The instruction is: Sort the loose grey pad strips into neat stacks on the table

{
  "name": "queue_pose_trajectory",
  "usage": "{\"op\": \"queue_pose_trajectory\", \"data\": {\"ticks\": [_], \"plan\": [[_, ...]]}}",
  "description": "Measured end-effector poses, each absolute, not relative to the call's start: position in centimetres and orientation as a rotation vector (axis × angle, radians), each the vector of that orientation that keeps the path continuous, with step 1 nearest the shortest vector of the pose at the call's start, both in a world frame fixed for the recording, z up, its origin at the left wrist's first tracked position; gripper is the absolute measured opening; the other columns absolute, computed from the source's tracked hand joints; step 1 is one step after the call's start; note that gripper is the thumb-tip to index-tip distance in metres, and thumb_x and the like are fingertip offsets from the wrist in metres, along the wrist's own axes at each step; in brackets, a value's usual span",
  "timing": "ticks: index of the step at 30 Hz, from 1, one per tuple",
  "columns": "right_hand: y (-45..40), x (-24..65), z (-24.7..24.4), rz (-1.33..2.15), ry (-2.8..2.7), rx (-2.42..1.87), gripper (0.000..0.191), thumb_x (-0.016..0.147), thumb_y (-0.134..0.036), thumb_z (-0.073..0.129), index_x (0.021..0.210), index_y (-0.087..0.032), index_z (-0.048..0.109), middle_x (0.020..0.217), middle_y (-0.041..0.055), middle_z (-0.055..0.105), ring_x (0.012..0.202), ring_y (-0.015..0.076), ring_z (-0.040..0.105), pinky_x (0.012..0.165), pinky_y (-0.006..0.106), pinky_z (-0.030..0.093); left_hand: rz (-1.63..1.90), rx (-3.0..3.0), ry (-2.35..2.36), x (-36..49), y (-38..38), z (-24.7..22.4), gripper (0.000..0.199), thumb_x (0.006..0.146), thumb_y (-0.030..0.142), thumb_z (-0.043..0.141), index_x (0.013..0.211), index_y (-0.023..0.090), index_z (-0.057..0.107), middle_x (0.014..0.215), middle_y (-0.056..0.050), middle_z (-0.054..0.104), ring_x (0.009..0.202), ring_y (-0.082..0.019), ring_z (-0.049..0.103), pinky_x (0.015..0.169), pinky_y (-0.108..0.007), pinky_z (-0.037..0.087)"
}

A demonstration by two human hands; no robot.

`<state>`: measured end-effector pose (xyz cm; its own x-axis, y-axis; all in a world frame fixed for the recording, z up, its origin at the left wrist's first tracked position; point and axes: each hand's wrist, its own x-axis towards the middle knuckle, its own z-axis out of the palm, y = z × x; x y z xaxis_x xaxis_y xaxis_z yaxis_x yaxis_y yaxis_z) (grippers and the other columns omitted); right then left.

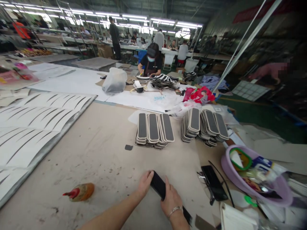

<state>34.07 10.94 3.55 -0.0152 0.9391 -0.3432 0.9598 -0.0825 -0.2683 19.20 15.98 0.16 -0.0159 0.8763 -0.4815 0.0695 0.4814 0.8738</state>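
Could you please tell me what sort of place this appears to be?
It looks like a factory or workshop floor: neat stacks of flat, pale-edged pieces stand on the worktable, a masked co-worker handles pieces farther along, and rows of ceiling lights run above more people behind.

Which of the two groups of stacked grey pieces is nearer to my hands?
The left group, just ahead of your left hand; the other group stands farther right, near the purple basin.
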Motion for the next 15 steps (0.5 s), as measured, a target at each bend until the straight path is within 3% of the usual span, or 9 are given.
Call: {"op": "queue_pose_trajectory", "data": {"ticks": [3,6,9,11,15], "plan": [[11.7,34.3,3.3,-0.725,2.041,2.217,0.083,0.06,-0.002,0.055,0.138,-0.018,0.03,0.111,0.0104,0.061,0.098,0.0252,0.06,0.083,0.034,0.046,0.789,0.902,1.402,20.8,15.2,0.2,0.076,0.066,0.062,0.06,0.122,0.012,0.052,0.137,-0.016,0.045,0.132,-0.029,0.034,0.112,-0.039,0.018],[12.1,35.0,4.0,-0.807,1.989,2.267,0.065,0.06,-0.003,0.055,0.122,-0.019,0.046,0.106,0.0082,0.064,0.097,0.0238,0.062,0.08,0.031,0.048,0.795,0.812,1.305,20.5,15.3,1.3,0.079,0.067,0.064,0.059,0.127,0.014,0.048,0.142,-0.014,0.039,0.134,-0.028,0.03,0.113,-0.038,0.017],[12.6,35.7,6.2,-0.963,2.072,2.399,0.053,0.064,-0.012,0.057,0.116,-0.02,0.046,0.099,0.0056,0.066,0.09,0.0212,0.065,0.074,0.028,0.05,0.936,0.741,1.195,19.3,15.5,3.3,0.072,0.077,0.061,0.051,0.133,0.017,0.041,0.144,-0.012,0.037,0.133,-0.025,0.033,0.112,-0.039,0.023],[13.1,35.9,8.2,-1.111,2.256,2.531,0.054,0.066,-0.021,0.061,0.117,-0.019,0.042,0.102,0.0065,0.066,0.092,0.0204,0.064,0.079,0.029,0.05,1.06,0.78,1.078,18.9,15.4,4.8,0.067,0.082,0.057,0.047,0.135,0.018,0.037,0.145,-0.01,0.035,0.132,-0.024,0.033,0.111,-0.04,0.024],[14.2,35.4,10.3,-1.207,2.543,2.733,0.06,0.063,-0.036,0.068,0.115,-0.016,0.044,0.098,0.009,0.066,0.089,0.0223,0.064,0.078,0.031,0.052,1.126,1.012,0.822,19.5,15.4,7.8,0.075,0.079,0.063,0.046,0.138,0.017,0.035,0.144,-0.01,0.037,0.134,-0.028,0.03,0.112,-0.041,0.023]]}}
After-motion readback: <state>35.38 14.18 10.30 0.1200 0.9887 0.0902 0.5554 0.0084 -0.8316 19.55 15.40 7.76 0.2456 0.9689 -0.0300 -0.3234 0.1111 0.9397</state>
